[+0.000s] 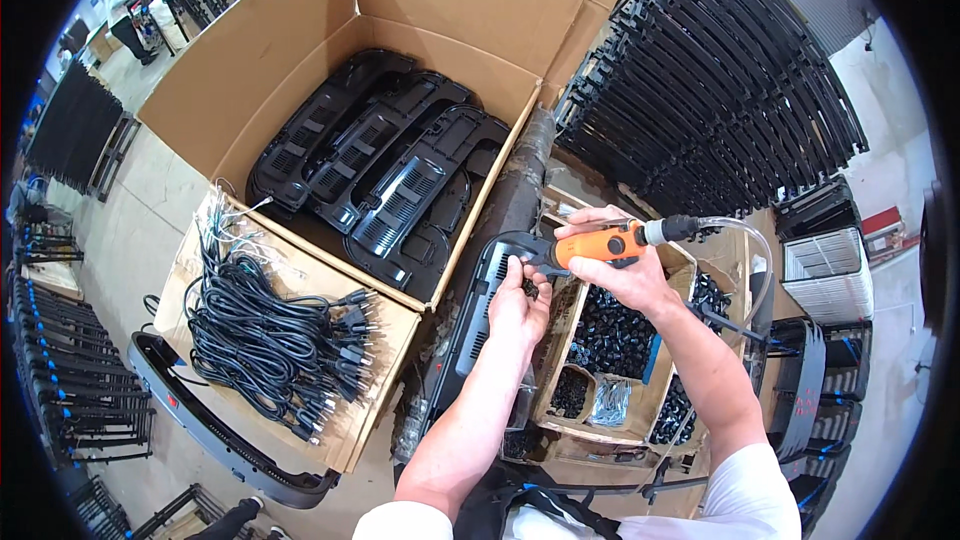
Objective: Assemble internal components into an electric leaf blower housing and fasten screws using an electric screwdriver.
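Note:
My right hand [630, 275] is wrapped round an orange power screwdriver [590, 247], lying almost level, with a hose at its back end. Its front end points left and meets the upper end of a long black plastic housing [485, 305] with slotted vents. Beside that end is my left hand [520, 305], palm up with the fingers curled in and the thumb at the housing. Small dark pieces show between its fingers, too small to name. The housing rests slanting along a dark, worn padded beam [530, 155].
A large cardboard box [250, 90] holds several black housings [405, 200]. Bundled black cables [270, 335] lie on cardboard at left. A sectioned carton [620, 435] of small black parts sits under my right forearm. Stacked black frames [710, 80] rise at right; a clear hose [765, 270] loops there.

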Motion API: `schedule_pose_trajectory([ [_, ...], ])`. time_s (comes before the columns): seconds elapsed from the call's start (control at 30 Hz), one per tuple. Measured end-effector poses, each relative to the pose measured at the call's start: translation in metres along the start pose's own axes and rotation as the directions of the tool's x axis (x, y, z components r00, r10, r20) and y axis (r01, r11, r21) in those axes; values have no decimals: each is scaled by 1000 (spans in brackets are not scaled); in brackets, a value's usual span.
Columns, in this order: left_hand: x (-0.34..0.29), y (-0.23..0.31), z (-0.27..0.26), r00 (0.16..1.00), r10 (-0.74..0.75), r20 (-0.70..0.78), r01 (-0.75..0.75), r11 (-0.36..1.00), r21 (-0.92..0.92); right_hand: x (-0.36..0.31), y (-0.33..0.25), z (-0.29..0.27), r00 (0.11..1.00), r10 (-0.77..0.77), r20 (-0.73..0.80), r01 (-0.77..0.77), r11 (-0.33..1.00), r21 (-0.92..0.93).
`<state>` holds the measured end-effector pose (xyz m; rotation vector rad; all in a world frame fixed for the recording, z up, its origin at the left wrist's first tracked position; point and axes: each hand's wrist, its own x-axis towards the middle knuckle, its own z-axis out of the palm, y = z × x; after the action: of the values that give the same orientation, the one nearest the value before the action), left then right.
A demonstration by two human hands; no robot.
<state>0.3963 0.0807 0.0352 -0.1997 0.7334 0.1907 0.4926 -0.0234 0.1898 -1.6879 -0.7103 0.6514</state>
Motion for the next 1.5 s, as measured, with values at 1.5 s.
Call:
schedule_pose_trajectory([
  [1.5, -141, 3, -118, 959, -283, -13, 264, 873, 411, 22, 29, 80, 998, -14, -69, 4, 990, -144],
])
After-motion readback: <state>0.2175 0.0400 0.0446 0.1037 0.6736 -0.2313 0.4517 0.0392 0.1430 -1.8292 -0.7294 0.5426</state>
